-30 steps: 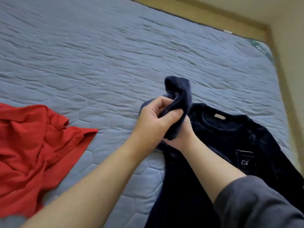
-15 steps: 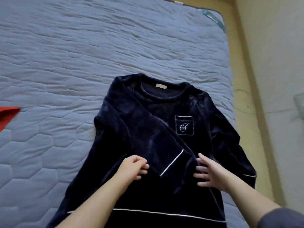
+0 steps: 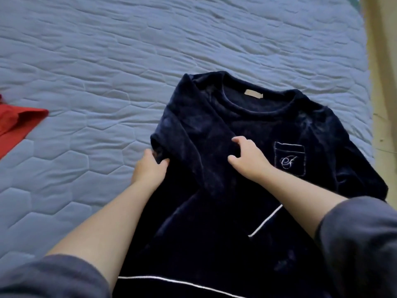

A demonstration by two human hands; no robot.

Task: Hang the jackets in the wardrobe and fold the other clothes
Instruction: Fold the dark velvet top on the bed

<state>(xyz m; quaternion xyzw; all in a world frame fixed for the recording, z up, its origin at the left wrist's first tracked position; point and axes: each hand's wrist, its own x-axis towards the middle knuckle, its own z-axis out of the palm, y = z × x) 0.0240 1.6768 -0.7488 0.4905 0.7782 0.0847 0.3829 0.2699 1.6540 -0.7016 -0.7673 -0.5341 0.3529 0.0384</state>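
The quilted blue mattress (image 3: 107, 61) carries everything, and its right edge runs along a pale wall. My navy top (image 3: 214, 233) lies flat near that right edge, neck pointing away from me, with its left sleeve folded in across the chest. A red garment (image 3: 19, 121) lies well apart from it, further left on the mattress, and only partly in view. My left hand (image 3: 149, 169) pinches the top's folded left edge between thumb and curled fingers. My right hand (image 3: 247, 160) rests on the folded-in sleeve with bent fingers and the thumb held apart. I cannot tell whether it grips or only presses. Just right of it is the white-trimmed chest pocket (image 3: 290, 158). A small tan label (image 3: 253, 94) sits inside the neck.
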